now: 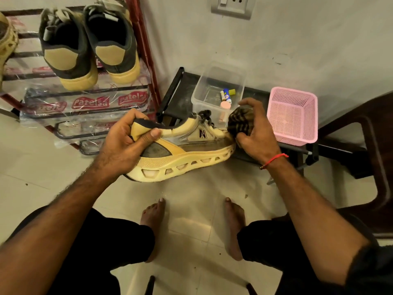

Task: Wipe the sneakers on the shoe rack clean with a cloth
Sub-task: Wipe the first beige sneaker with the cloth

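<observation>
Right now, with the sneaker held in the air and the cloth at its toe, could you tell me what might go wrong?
The left hand grips the sneaker only at the heel collar, so pressure from the cloth in the right hand at the toe could twist or drop it.

The open clear container sits just behind the toe; a wide stroke might knock it, or flick dirt inside.
</observation>
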